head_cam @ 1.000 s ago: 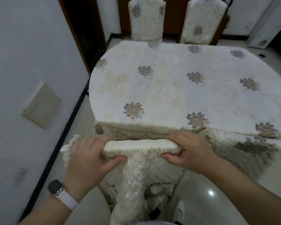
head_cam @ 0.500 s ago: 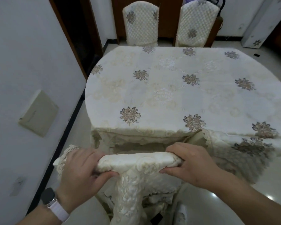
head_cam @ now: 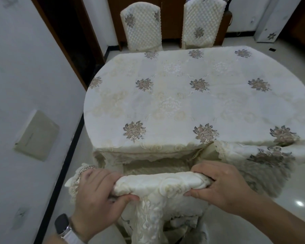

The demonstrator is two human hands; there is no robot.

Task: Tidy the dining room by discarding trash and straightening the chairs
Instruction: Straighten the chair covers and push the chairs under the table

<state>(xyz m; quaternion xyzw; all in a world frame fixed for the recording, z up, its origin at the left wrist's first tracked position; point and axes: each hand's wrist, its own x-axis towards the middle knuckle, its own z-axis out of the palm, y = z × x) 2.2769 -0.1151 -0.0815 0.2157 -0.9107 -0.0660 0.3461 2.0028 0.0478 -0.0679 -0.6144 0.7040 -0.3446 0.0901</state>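
A chair (head_cam: pixel 163 188) with a cream embroidered cover stands at the near side of the dining table (head_cam: pixel 183 103). My left hand (head_cam: pixel 95 196) grips the left end of its top rail, thumb underneath. My right hand (head_cam: pixel 220 187) grips the right end the same way. A gap shows between the chair back and the table's hanging cloth. The chair's seat and legs are mostly hidden by the cover and my arms.
Two quilted chairs (head_cam: pixel 142 27) (head_cam: pixel 201 23) stand at the table's far side. A white wall (head_cam: pixel 25 85) with a beige panel (head_cam: pixel 36 135) runs close on the left. Another covered chair back (head_cam: pixel 264 155) sits at the near right. Shiny floor tile lies to the right.
The chair back now sits lower in view with a wider gap to the table edge; the table and the far chairs sit lower in view. Both hands keep their grip.
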